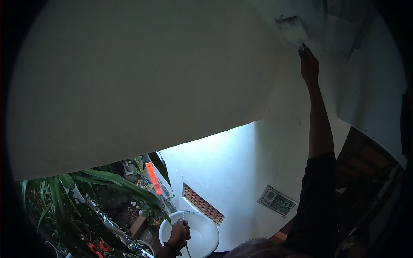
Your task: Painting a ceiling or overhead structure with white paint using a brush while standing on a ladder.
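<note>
Up at the far right, my right hand [309, 64] is closed around the lower end of a wide, flat paintbrush [292, 30]. The brush is whitish, with a dark upper edge, and lies against or very near the pale wall surface [318, 56]; contact cannot be made out. Low in the middle, my left hand [178, 234] is a closed fist on the thin wire handle of a white bucket [211, 230]. That bucket hangs below the hand, and its inside looks white; how full it is cannot be told.
A broad pale overhang [142, 86] spans the upper left. Long green leaves [120, 189], red flowers [101, 247] and an orange strip [152, 178] stand lower left. The white wall carries a brick vent [202, 204] and a small plaque [277, 201]. Dark wooden framing [365, 157] is at right.
</note>
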